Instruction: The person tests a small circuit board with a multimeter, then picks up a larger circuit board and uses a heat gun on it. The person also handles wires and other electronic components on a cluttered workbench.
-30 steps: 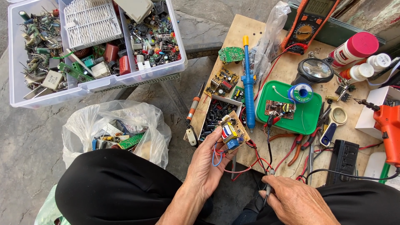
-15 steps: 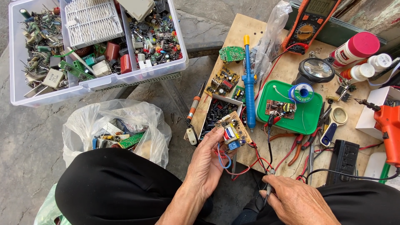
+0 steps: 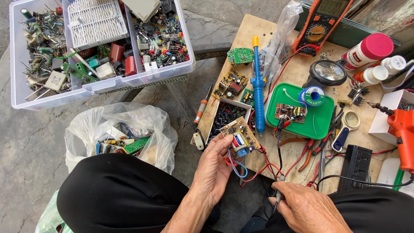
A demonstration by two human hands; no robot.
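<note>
Left hand: fingers closed on the edge of a small tan circuit board, held tilted just above the near edge of the wooden board.
Circuit board: carries a blue block part and small dark parts; red and blue wires loop from its underside down past the palm.
Right hand: fingers curled round a thin grey probe, tip pointing up toward the wires; how firm the hold is cannot be told, as the back of the hand hides the fingertips.
Probe lead: black cable running off to the right across the wooden board.
Step in hand: by judgement, testing or probing the held circuit board; probe near it but apart.
Next move calls for: a steady left hold and a fine, exact placing of the probe tip on one small point, clear of the loose wires.
Near the circuit board: blue desoldering pump lying lengthways; green tray with a second board and a solder reel.
Further back: orange multimeter, magnifier lamp, pink-capped can.
Right edge: orange power tool, black socket strip.
Floor, left: clear bin of salvaged parts; plastic bag of scrap.
</note>
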